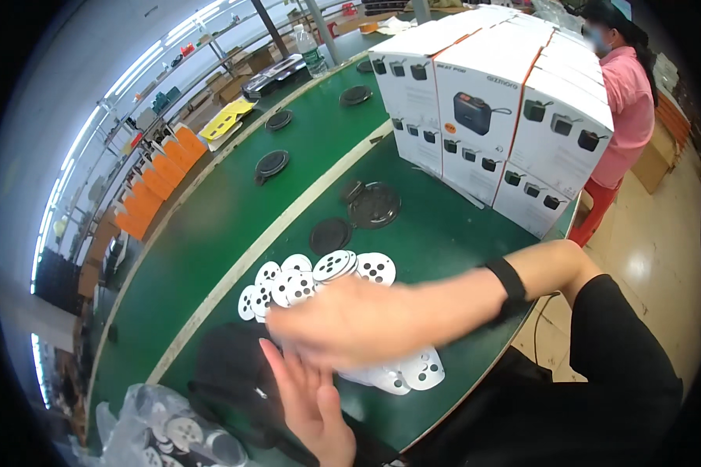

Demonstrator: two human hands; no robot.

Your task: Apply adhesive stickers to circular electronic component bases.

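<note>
My right hand point(343, 323) reaches across from the right, a black band on its wrist. It is smeared by motion, and its fingers are hidden. Just below, my left hand point(311, 412) is raised with its fingers stretched out, the tips close to or touching the right hand. Nothing shows clearly between the two hands. Thin white discs point(333, 265) with black dots or holes lie overlapped on the green table beyond my right hand. More white dotted pieces point(424, 369) lie under my right forearm. Beside my left hand is a soft-looking black object point(230, 362), its kind unclear.
A clear plastic bag point(144, 412) of similar discs sits at the lower left. Black round parts point(374, 204) lie beyond the discs, others point(273, 165) on the green belt. Stacked white boxes point(475, 117) stand at the right; behind them is a person in pink point(629, 105).
</note>
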